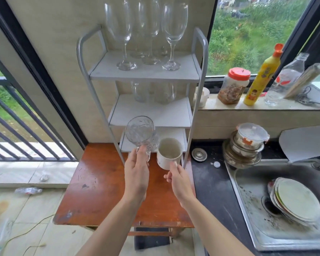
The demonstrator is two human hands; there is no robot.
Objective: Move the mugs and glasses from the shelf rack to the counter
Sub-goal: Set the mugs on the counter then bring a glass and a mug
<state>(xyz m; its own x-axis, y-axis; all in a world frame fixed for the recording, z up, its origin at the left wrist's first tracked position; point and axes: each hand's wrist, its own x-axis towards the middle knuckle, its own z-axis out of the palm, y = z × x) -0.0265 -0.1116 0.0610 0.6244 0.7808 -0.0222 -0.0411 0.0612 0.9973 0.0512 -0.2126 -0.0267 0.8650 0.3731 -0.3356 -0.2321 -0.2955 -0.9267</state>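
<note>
Two bare forearms reach over a scuffed wooden table [92,182] toward a grey shelf rack [197,100]. The left hand [137,174] has its fingers closed around a cut-glass mug [139,133], tilted with its mouth toward the camera, in front of the rack's lowest shelf. The right hand [179,183] grips a white mug [169,153] just beside it. Wine glasses [171,34] stand on the top shelf, clear glass jugs [164,93] on the middle one. A black counter [211,185] adjoins the sink [248,191].
</note>
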